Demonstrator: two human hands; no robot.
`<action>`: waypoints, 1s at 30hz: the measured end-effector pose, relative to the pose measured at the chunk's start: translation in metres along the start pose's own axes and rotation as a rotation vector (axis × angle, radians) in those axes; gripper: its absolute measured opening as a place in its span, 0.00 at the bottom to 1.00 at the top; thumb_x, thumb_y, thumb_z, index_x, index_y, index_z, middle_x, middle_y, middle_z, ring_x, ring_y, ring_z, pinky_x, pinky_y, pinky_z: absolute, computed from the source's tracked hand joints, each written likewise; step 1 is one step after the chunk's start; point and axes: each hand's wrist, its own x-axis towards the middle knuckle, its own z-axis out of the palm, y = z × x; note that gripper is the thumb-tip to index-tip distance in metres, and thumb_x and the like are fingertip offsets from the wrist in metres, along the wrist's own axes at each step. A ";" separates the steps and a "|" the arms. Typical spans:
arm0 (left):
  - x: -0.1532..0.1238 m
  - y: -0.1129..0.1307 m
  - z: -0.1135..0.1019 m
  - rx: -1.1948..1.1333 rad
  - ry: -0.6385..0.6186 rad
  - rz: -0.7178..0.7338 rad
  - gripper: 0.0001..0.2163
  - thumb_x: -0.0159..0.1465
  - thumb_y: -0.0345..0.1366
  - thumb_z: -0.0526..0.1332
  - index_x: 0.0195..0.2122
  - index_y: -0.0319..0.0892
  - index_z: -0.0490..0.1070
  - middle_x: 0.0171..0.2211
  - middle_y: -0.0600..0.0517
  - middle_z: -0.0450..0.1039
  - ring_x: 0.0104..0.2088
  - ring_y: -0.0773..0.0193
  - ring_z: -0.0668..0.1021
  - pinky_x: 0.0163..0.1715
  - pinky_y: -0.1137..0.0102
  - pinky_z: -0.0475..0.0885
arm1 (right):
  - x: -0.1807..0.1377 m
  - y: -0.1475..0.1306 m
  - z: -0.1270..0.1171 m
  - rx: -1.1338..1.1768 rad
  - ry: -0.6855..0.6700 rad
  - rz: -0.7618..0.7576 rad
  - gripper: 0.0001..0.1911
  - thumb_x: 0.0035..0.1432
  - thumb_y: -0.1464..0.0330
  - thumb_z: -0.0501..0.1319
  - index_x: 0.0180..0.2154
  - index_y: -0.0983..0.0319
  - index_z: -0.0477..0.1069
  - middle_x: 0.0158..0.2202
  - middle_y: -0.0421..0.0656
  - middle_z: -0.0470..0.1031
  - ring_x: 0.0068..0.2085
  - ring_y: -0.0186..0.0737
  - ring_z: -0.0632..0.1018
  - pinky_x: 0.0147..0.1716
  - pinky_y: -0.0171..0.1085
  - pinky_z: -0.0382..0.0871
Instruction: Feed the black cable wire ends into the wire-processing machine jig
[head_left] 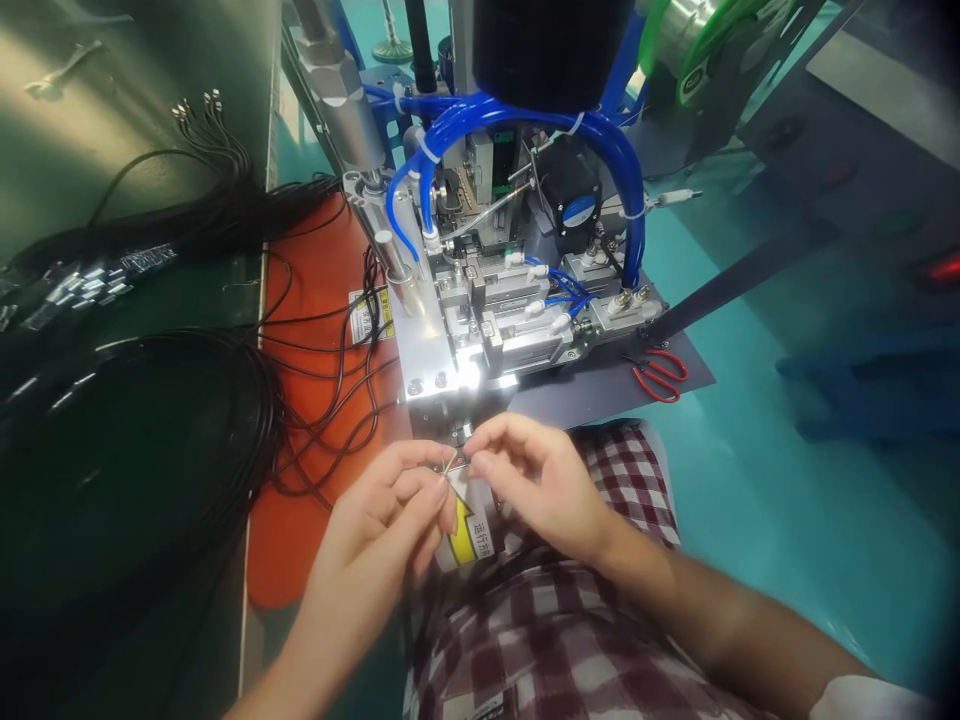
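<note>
My left hand [382,520] and my right hand [536,478] meet just in front of a small metal machine [480,300] with blue air hoses [525,115]. Both hands pinch a thin wire end [451,465] between thumb and fingers, the fingertips almost touching. The wire tip sits close to the machine's front edge, above a yellow warning label [469,540]. My checked shirt fills the bottom of the view.
Coils of black cable [187,420] lie on the left, spilling over an orange mat [315,290]. Several small metal parts [82,285] lie at far left. Red-handled scissors [660,375] rest on a dark plate right of the machine. A teal floor lies beyond.
</note>
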 end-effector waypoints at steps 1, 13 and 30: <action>0.000 -0.001 0.000 0.003 -0.004 -0.005 0.14 0.64 0.46 0.62 0.45 0.43 0.68 0.22 0.57 0.70 0.17 0.74 0.62 0.19 0.76 0.56 | 0.002 -0.001 -0.002 -0.004 -0.001 0.004 0.03 0.58 0.69 0.62 0.33 0.63 0.73 0.26 0.38 0.72 0.26 0.30 0.69 0.26 0.31 0.63; -0.002 -0.002 0.002 0.042 0.049 0.031 0.15 0.63 0.46 0.63 0.44 0.43 0.68 0.21 0.57 0.68 0.18 0.73 0.63 0.18 0.77 0.57 | -0.001 0.002 -0.006 -0.690 0.071 -0.648 0.09 0.64 0.71 0.58 0.30 0.62 0.72 0.25 0.39 0.76 0.24 0.32 0.71 0.28 0.38 0.57; -0.004 -0.004 0.002 0.083 0.064 0.096 0.11 0.66 0.42 0.61 0.46 0.44 0.67 0.23 0.59 0.70 0.17 0.74 0.66 0.20 0.77 0.61 | -0.006 0.016 0.000 -0.848 0.159 -0.788 0.10 0.64 0.67 0.59 0.31 0.57 0.76 0.26 0.37 0.81 0.24 0.31 0.73 0.26 0.40 0.51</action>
